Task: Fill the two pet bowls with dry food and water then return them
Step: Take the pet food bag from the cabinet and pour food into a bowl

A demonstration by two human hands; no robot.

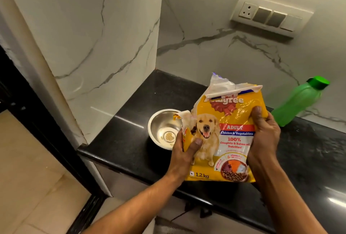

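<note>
A yellow dry dog food bag (228, 136) with a torn-open top is held upright above the black counter. My left hand (184, 151) grips its left edge, thumb on the front. On the bag's right side my right hand (265, 138) is clamped. A steel pet bowl (162, 127) stands on the counter just left of the bag, partly hidden by it; only a small round reflection shows at its bottom. A green water bottle (297, 102) with a green cap leans against the wall at the right. Only one bowl shows.
The black stone counter (121, 140) ends at a front edge near me and a marble pillar (97, 46) on the left. A marble wall with a switch panel (269, 14) runs behind. Tiled floor (33, 177) lies at lower left.
</note>
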